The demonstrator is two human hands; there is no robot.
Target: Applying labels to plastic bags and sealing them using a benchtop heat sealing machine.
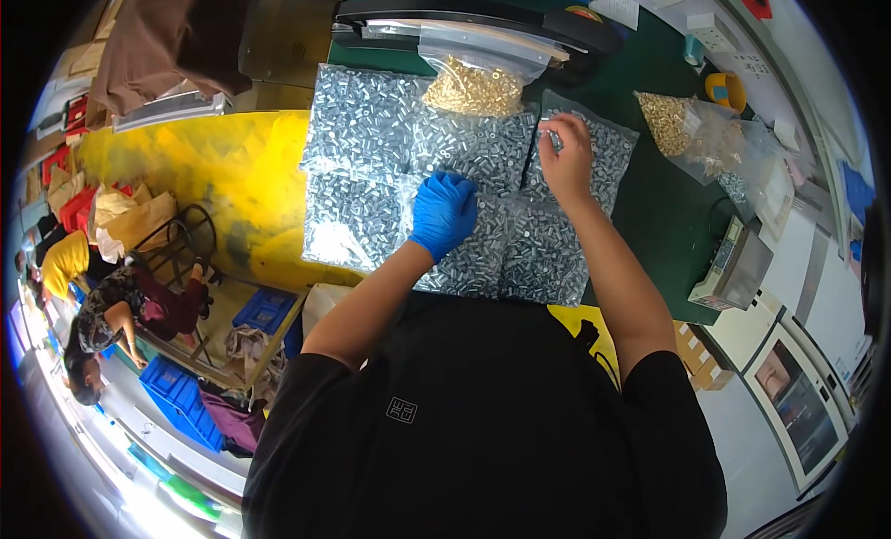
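Clear plastic bags (pixel 357 214) full of small silver metal sleeves lie side by side on the green table. My left hand (pixel 444 214), in a blue glove, is closed and rests on the middle bags; its fingers curl under, so whatever it may hold is hidden. My right hand (pixel 566 156) is bare, over the inner edge of the far-right bag (pixel 608 159) of sleeves. Its fingers bend toward the thumb, and what lies between them is too small to make out. Just beyond the gloved hand sits a clear bag of brass-coloured parts (pixel 473 89).
Another bag of brass-coloured parts (pixel 664 121) lies at the right, near a yellow tape roll (pixel 726 91). A grey bench device (pixel 733 265) stands at the table's right edge. Left are a worn yellow surface (pixel 260 196), blue crates (pixel 181 400) and another person (pixel 111 307).
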